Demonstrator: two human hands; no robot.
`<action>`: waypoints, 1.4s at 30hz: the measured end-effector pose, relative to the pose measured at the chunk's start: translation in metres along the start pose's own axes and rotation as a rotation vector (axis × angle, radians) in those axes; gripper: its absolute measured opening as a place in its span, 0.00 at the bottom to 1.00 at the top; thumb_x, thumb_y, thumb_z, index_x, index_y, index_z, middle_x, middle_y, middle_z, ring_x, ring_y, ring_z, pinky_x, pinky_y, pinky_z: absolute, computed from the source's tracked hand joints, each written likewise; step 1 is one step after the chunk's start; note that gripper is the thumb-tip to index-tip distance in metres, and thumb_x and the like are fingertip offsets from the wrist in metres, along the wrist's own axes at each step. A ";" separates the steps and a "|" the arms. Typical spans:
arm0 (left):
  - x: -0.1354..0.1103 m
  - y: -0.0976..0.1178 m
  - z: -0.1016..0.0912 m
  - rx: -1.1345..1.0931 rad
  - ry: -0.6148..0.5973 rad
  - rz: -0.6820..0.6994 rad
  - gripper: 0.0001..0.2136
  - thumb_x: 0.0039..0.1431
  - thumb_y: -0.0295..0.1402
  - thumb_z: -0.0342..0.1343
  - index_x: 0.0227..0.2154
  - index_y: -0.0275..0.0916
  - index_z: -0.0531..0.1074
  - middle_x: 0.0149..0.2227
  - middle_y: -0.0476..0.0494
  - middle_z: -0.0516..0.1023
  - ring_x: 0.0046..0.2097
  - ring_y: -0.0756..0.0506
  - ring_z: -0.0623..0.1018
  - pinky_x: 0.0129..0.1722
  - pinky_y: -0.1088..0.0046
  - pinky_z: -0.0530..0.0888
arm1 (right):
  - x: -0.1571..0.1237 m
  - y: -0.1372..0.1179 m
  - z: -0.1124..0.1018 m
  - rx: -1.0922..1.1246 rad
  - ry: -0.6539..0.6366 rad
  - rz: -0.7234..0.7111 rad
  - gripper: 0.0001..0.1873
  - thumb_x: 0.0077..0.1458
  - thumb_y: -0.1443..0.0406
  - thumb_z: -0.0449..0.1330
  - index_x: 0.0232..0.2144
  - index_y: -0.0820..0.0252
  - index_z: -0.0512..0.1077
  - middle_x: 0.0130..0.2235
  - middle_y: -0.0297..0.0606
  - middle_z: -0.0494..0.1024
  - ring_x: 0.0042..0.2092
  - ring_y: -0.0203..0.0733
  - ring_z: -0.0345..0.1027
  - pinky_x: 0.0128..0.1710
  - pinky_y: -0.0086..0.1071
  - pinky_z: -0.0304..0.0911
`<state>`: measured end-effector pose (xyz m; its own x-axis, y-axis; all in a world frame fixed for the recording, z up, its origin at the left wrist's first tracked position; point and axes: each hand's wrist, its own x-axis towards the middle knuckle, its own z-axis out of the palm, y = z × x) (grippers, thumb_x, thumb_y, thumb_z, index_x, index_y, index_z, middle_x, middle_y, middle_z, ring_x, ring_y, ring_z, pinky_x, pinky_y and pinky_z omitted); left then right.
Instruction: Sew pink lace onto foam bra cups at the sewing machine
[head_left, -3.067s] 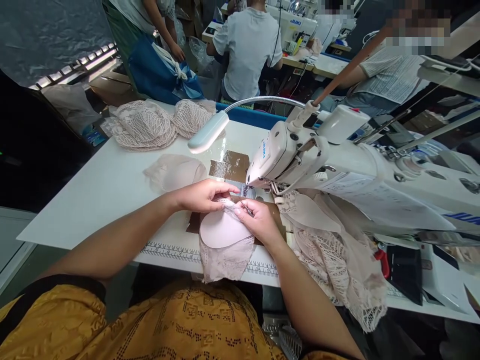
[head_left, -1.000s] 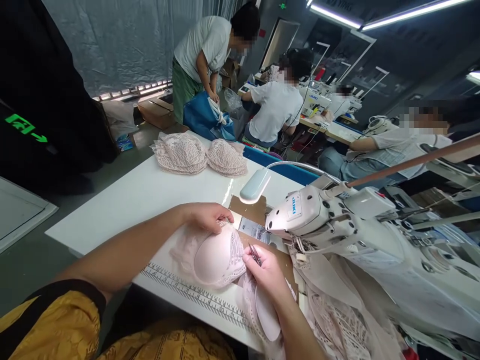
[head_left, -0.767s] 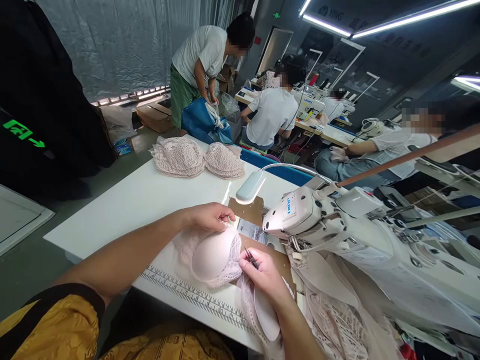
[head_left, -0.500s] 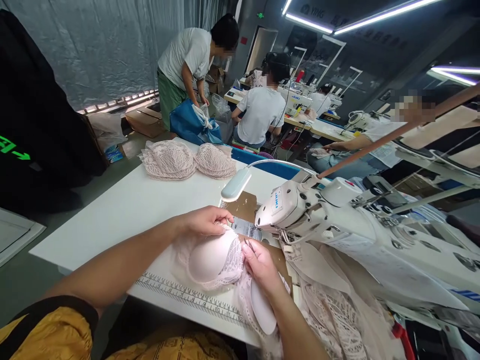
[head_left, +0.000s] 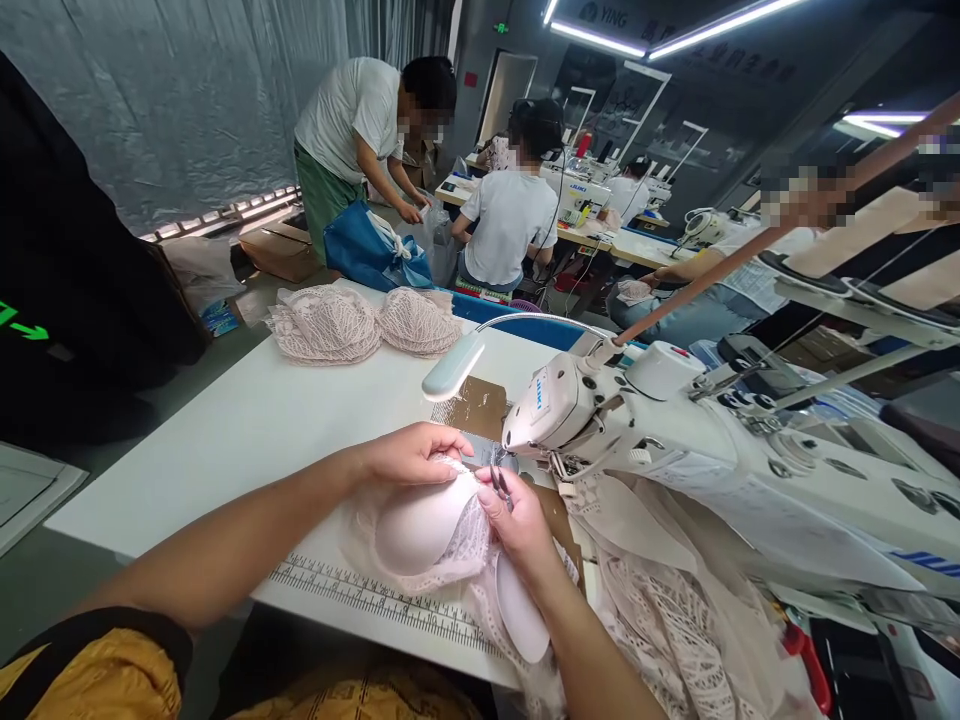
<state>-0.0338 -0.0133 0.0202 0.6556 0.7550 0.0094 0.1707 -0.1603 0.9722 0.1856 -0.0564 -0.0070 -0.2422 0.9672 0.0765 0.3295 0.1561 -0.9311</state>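
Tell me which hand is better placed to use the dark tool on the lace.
Probably the right hand: it holds the dark tool near the lace, while the left hand pinches the cup at its top.

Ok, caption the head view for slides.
By a sewing machine, left hand holds a lacy cup, right hand a slim tool.

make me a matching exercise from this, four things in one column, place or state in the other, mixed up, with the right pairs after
1. right hand
2. padded cup
3. ruler markings
4. lace stacks

A. along the near edge of the table
B. toward the table's far edge
C. holding a small dark tool
D. held at its top edge by the left hand

Pairs: 1-C, 2-D, 3-A, 4-B
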 end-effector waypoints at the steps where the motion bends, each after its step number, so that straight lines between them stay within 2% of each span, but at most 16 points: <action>1: 0.000 0.001 0.002 0.012 -0.003 0.018 0.15 0.55 0.34 0.57 0.45 0.36 0.71 0.37 0.46 0.72 0.38 0.47 0.71 0.40 0.72 0.69 | 0.000 -0.001 0.000 0.013 -0.012 0.015 0.19 0.53 0.50 0.61 0.36 0.59 0.72 0.32 0.36 0.74 0.33 0.41 0.66 0.34 0.32 0.63; 6: -0.001 0.006 0.006 0.089 -0.004 0.049 0.15 0.56 0.34 0.58 0.46 0.36 0.72 0.37 0.45 0.74 0.39 0.47 0.73 0.40 0.72 0.71 | -0.003 -0.009 0.001 0.049 -0.072 0.045 0.14 0.55 0.55 0.60 0.27 0.59 0.69 0.28 0.33 0.70 0.31 0.38 0.62 0.34 0.31 0.60; 11: -0.002 0.009 -0.003 0.140 0.043 -0.004 0.21 0.54 0.37 0.60 0.50 0.35 0.70 0.34 0.48 0.69 0.36 0.49 0.71 0.38 0.72 0.69 | -0.003 -0.010 -0.001 0.036 -0.049 0.035 0.11 0.54 0.58 0.61 0.29 0.60 0.72 0.30 0.33 0.72 0.32 0.38 0.63 0.34 0.30 0.60; 16: -0.004 0.009 -0.010 0.216 0.055 -0.009 0.21 0.54 0.38 0.60 0.50 0.35 0.71 0.32 0.50 0.68 0.33 0.50 0.70 0.35 0.73 0.69 | -0.003 -0.008 -0.003 0.034 -0.056 0.027 0.09 0.55 0.59 0.60 0.31 0.60 0.73 0.30 0.33 0.73 0.33 0.38 0.65 0.35 0.30 0.62; 18: -0.005 0.009 -0.010 0.257 0.069 -0.010 0.22 0.54 0.39 0.61 0.50 0.36 0.71 0.33 0.49 0.70 0.35 0.49 0.71 0.37 0.72 0.69 | -0.004 -0.008 -0.003 0.025 -0.053 0.014 0.08 0.55 0.60 0.60 0.32 0.59 0.74 0.31 0.34 0.75 0.34 0.39 0.66 0.37 0.31 0.62; 22: -0.003 0.012 -0.002 0.295 0.050 0.017 0.24 0.51 0.39 0.63 0.51 0.36 0.71 0.44 0.42 0.75 0.45 0.44 0.74 0.45 0.69 0.70 | -0.004 -0.009 -0.002 0.038 -0.063 -0.006 0.08 0.55 0.61 0.60 0.34 0.59 0.74 0.33 0.35 0.77 0.35 0.40 0.68 0.38 0.32 0.63; 25: 0.000 0.014 0.006 0.259 -0.016 0.000 0.21 0.52 0.38 0.63 0.48 0.36 0.72 0.43 0.43 0.76 0.43 0.45 0.75 0.42 0.71 0.71 | -0.004 -0.011 -0.002 0.060 -0.081 -0.029 0.08 0.56 0.61 0.60 0.34 0.59 0.75 0.34 0.35 0.78 0.36 0.41 0.70 0.40 0.33 0.65; 28: 0.003 0.012 0.010 0.165 -0.062 -0.089 0.14 0.52 0.39 0.62 0.38 0.35 0.74 0.34 0.47 0.76 0.35 0.48 0.73 0.32 0.76 0.68 | -0.004 -0.011 -0.002 0.072 -0.088 -0.052 0.08 0.56 0.62 0.60 0.37 0.58 0.76 0.37 0.36 0.79 0.39 0.42 0.71 0.43 0.35 0.66; 31: 0.004 0.008 0.008 0.029 -0.093 -0.178 0.13 0.51 0.40 0.62 0.30 0.33 0.73 0.28 0.49 0.72 0.29 0.50 0.70 0.27 0.78 0.65 | -0.004 -0.008 -0.002 0.072 -0.040 -0.044 0.10 0.55 0.62 0.62 0.41 0.57 0.76 0.40 0.37 0.80 0.42 0.43 0.72 0.47 0.36 0.65; 34: 0.004 0.005 0.004 -0.098 -0.118 -0.215 0.13 0.52 0.39 0.63 0.30 0.32 0.73 0.28 0.49 0.72 0.29 0.51 0.70 0.27 0.78 0.66 | -0.004 -0.004 -0.004 0.093 -0.014 -0.013 0.15 0.57 0.59 0.61 0.46 0.56 0.74 0.39 0.37 0.78 0.40 0.41 0.72 0.45 0.35 0.66; 37: 0.003 0.005 0.001 -0.179 -0.129 -0.239 0.13 0.54 0.40 0.62 0.32 0.32 0.75 0.29 0.47 0.74 0.30 0.51 0.71 0.30 0.77 0.68 | -0.006 -0.003 -0.009 0.175 -0.062 0.036 0.20 0.63 0.53 0.52 0.52 0.56 0.69 0.35 0.36 0.76 0.31 0.37 0.68 0.36 0.33 0.66; 39: 0.002 0.004 0.001 -0.198 -0.115 -0.253 0.14 0.55 0.40 0.62 0.33 0.32 0.76 0.29 0.46 0.75 0.30 0.50 0.72 0.31 0.77 0.70 | -0.006 -0.004 -0.012 0.184 -0.080 0.050 0.22 0.65 0.52 0.49 0.52 0.56 0.70 0.33 0.35 0.75 0.30 0.36 0.67 0.34 0.33 0.65; 42: 0.002 0.004 0.002 -0.212 -0.062 -0.274 0.14 0.54 0.40 0.63 0.34 0.32 0.77 0.30 0.45 0.76 0.31 0.50 0.74 0.32 0.76 0.71 | -0.005 -0.006 -0.015 0.106 -0.089 0.027 0.20 0.62 0.53 0.55 0.50 0.56 0.74 0.34 0.36 0.76 0.34 0.38 0.68 0.38 0.34 0.66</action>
<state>-0.0303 -0.0140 0.0231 0.6511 0.7106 -0.2668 0.1945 0.1835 0.9636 0.1987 -0.0591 0.0036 -0.3163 0.9484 0.0235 0.2402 0.1040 -0.9651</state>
